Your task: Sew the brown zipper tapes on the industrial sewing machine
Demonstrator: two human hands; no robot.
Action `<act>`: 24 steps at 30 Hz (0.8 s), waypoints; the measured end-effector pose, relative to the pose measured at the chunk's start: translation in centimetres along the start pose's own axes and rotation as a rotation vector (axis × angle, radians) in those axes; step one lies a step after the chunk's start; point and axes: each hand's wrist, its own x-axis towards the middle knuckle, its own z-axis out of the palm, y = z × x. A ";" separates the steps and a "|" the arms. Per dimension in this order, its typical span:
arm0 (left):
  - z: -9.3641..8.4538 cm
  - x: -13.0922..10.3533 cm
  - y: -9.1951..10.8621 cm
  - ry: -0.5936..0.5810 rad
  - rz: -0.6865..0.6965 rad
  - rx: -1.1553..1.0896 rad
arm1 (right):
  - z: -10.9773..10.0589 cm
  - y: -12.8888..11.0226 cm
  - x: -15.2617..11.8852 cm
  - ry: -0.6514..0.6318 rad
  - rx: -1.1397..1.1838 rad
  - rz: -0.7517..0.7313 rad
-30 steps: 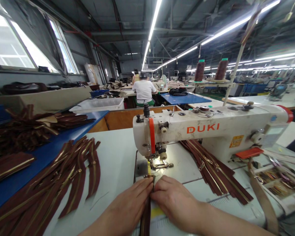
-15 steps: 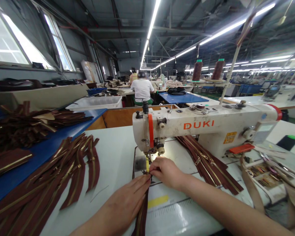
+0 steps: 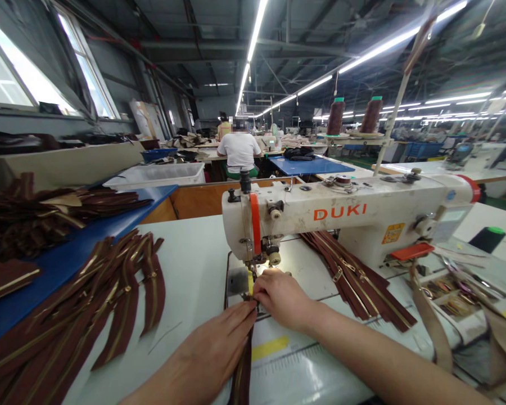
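Observation:
A brown zipper strip (image 3: pixel 241 374) runs from the table's near edge up beneath my hands to the sewing machine's needle area. My left hand (image 3: pixel 211 343) rests over the strip, fingers stretched together towards the needle, the strip passing under its inner edge. My right hand (image 3: pixel 280 295) is closed in a pinch at the strip's far end, just in front of the presser foot, its fingertips meeting those of my left hand. The pinched part is mostly hidden by the fingers. The white sewing machine (image 3: pixel 295 216) stands directly over this spot with its lamp lit.
Brown zippers with gold teeth (image 3: pixel 122 292) lie heaped on the left; more zippers (image 3: pixel 358 275) lie under the machine arm. A parts tray (image 3: pixel 459 304) with scissors and small metal pieces sits at right. Thread cones (image 3: pixel 336 116) stand behind. A person (image 3: pixel 239 152) sits further back.
The whole view has shifted slightly, with the machine and zippers a little further left in the picture. Both hands keep nearly the same place and grip at the needle area.

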 end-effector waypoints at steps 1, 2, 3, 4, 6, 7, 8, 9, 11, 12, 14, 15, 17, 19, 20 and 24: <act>-0.1 0.1 0.0 -0.002 0.005 0.005 | 0.0 0.0 0.0 0.002 -0.003 -0.001; -0.1 0.1 -0.1 -0.002 0.010 0.010 | 0.1 0.0 0.0 0.006 -0.006 -0.002; -0.2 0.3 -0.1 -0.004 0.016 0.013 | 0.1 0.0 -0.1 0.011 -0.009 -0.002; -0.3 0.4 -0.2 -0.006 0.023 0.015 | 0.2 0.0 0.0 0.017 -0.011 -0.001; -0.5 0.7 -0.2 -0.012 0.028 0.016 | 0.4 0.0 0.0 0.032 -0.016 0.011; -0.7 0.8 -0.2 -0.017 0.024 0.013 | 0.4 0.0 0.1 0.040 -0.017 0.019; -0.8 0.9 -0.3 -0.016 0.013 0.009 | 0.5 0.0 0.1 0.048 -0.017 0.027; -0.8 1.0 -0.2 -0.016 -0.003 0.003 | 0.6 0.1 0.1 0.058 -0.017 0.037; -0.9 1.2 -0.2 -0.007 -0.042 -0.008 | 0.5 0.2 0.0 0.079 -0.016 0.055; -0.9 1.3 -0.2 0.000 -0.058 -0.013 | 0.4 0.3 -0.2 0.089 -0.014 0.061; -0.8 1.5 -0.2 0.012 -0.080 -0.033 | 0.1 0.4 -1.0 0.096 -0.011 0.043; -0.7 1.6 -0.2 0.017 -0.090 -0.049 | -0.1 0.3 -1.5 0.091 -0.018 0.011; -0.3 2.0 -0.3 0.024 -0.127 -0.095 | -0.5 0.2 -2.6 0.066 -0.055 -0.106; 0.2 2.3 -0.3 0.033 -0.172 -0.145 | -0.8 0.0 -3.6 0.041 -0.109 -0.234; 0.4 2.4 -0.4 0.039 -0.189 -0.167 | -0.8 -0.1 -3.9 0.037 -0.132 -0.275; 0.9 2.8 -0.3 0.068 -0.226 -0.211 | -0.8 -0.2 -3.9 0.041 -0.201 -0.313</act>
